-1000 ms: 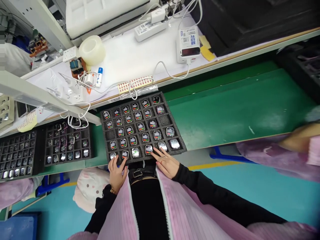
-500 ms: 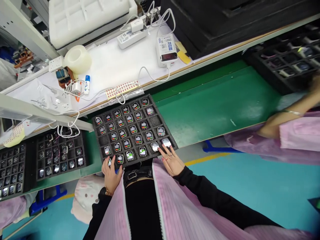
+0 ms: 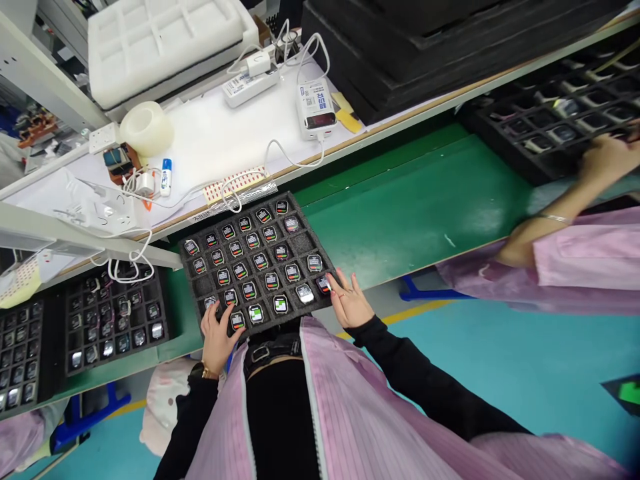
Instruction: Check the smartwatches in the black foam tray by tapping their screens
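Observation:
A black foam tray (image 3: 204, 287) full of smartwatch faces lies on the green bench in front of me. Most screens are lit with white lettering; two in the near row show green and white, and one smartwatch (image 3: 304, 293) is bright white. My left hand (image 3: 217, 340) rests at the tray's near left corner, fingers apart around a lettered smartwatch (image 3: 237, 320). My right hand (image 3: 353, 305) is at the near right corner with fingers spread, a fingertip at the corner smartwatch (image 3: 324, 284), which it partly covers. Neither hand lifts anything.
More watch trays stand at left (image 3: 163, 303) and right (image 3: 537, 157). A co-worker's hand (image 3: 607, 160) works at the right tray. The shelf above holds a white charging box (image 3: 317, 110), a tape roll (image 3: 147, 128), a glue stick (image 3: 166, 177), white cables and black foam (image 3: 390, 73).
My right hand has shifted off the corner watch's face to its right side; that screen has gone from bright white to dark. The co-worker's hand has come down to the right tray.

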